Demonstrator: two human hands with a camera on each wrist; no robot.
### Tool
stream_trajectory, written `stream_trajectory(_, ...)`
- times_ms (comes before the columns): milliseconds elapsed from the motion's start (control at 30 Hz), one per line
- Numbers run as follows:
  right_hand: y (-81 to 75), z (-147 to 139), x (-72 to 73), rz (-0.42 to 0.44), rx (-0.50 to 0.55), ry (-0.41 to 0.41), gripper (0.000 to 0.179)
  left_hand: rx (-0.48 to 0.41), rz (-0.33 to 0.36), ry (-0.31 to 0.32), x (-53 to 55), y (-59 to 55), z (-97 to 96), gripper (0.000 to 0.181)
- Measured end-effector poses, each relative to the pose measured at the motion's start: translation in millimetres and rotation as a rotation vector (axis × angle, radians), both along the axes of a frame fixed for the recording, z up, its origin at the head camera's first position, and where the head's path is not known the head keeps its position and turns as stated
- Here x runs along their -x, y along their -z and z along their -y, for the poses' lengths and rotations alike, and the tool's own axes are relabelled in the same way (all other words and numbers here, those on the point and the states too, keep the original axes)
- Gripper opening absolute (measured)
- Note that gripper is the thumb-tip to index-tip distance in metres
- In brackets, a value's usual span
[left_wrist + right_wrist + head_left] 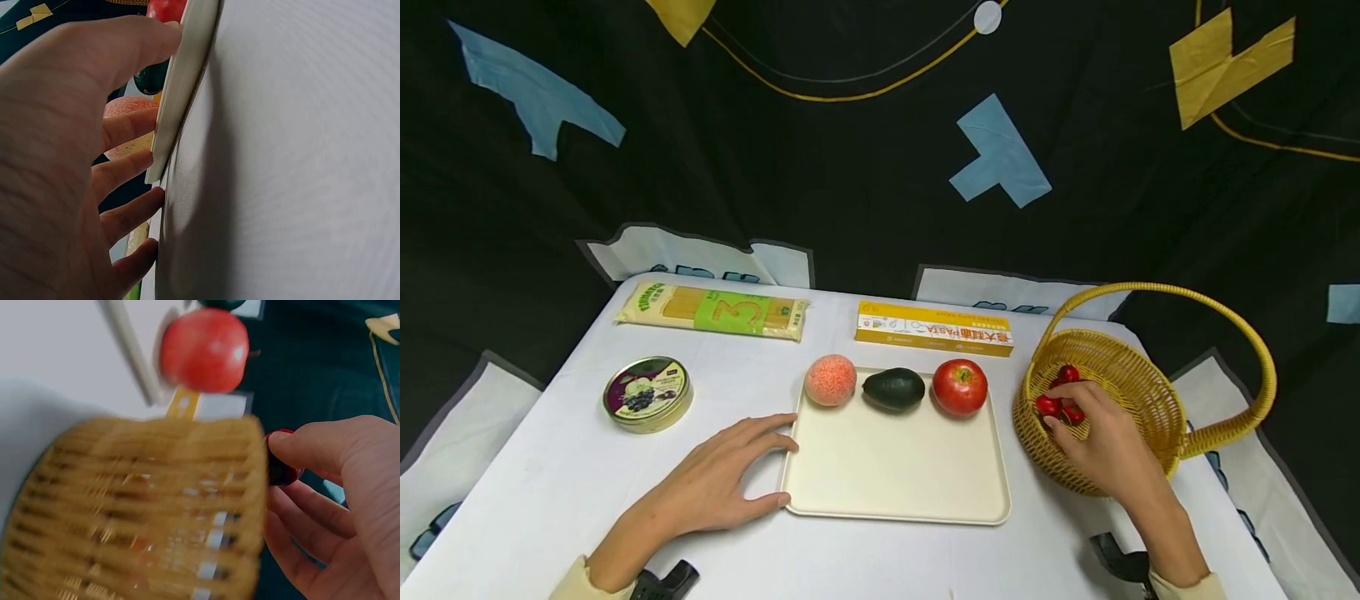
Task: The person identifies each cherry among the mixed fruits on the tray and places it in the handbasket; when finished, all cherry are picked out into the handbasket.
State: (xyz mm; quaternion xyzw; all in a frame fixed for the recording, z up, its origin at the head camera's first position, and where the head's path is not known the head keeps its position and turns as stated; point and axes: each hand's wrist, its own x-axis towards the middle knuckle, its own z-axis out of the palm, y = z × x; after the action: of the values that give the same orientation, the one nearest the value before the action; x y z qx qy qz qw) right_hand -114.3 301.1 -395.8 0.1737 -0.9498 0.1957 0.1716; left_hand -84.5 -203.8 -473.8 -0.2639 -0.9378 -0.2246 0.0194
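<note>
My right hand (1105, 437) reaches over the near side of the yellow wicker basket (1157, 412) and pinches a dark red cherry (282, 464) between thumb and fingers. Other red cherries (1067, 374) lie inside the basket. On the left, my left hand (722, 475) has its thumb and fingers spread along the left rim of a cream tray (898, 467), with fingertips right at the edge. Along the tray's far side sit a pinkish peach (831, 381), a dark green avocado (893, 390) and a red apple (959, 387).
Behind the tray lies a yellow and white pasta box (934, 328). A pack of spaghetti (713, 311) is at the back left, with a round tin (648, 394) in front of it. The basket's tall handle (1262, 367) arches up at the right.
</note>
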Motion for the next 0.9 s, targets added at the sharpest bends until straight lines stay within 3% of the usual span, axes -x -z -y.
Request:
stream_trajectory(167, 1.9, -12.4, -1.2, 0.051, -0.036, 0.077, 0.041, 0.004, 0.012, -0.004, 0.4, 0.8, -0.4, 0.051)
stream_trajectory(367, 9.6, -28.6, 2.4, 0.073, -0.042, 0.052, 0.040, 0.006, 0.009, -0.006, -0.1, -0.9, -0.3, 0.051)
stream_trajectory(667, 21.8, -43.6, 6.9, 0.242, -0.032, 0.099, 0.034, 0.005, -0.002, 0.004, 1.0, -0.7, -0.2, 0.051)
stream_trajectory(900, 24.5, -49.8, 11.7, 0.308, -0.056, 0.100, 0.034, 0.011, 0.009, 0.003, 1.3, -0.3, 0.2, 0.051)
